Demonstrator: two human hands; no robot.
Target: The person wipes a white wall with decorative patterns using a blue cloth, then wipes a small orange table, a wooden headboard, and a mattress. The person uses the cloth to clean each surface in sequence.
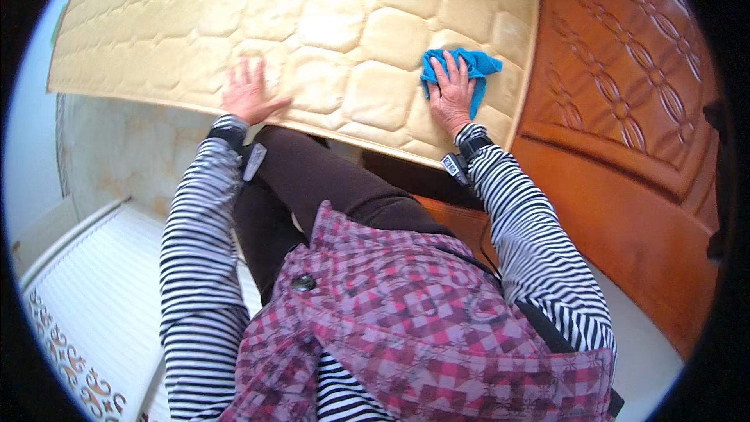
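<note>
A quilted, cream-coloured mattress (328,23) with a piped edge fills the upper part of the view. My right hand (454,91) presses a crumpled blue cloth (483,64) against its quilted surface, near the right side. Folds of the cloth stick out beyond my fingertips and to the right of the hand. Farther left, my left hand (249,94) lies flat by the near edge with its fingers spread and nothing in it. Both wrists wear dark straps with small devices.
Along the right stands a brown wooden panel (621,99) carved with flower and chain patterns. At lower left is a white ribbed surface (99,269) with a scrollwork border (76,369). A marbled pale surface (135,146) shows below the mattress edge. My legs (345,181) are against that edge.
</note>
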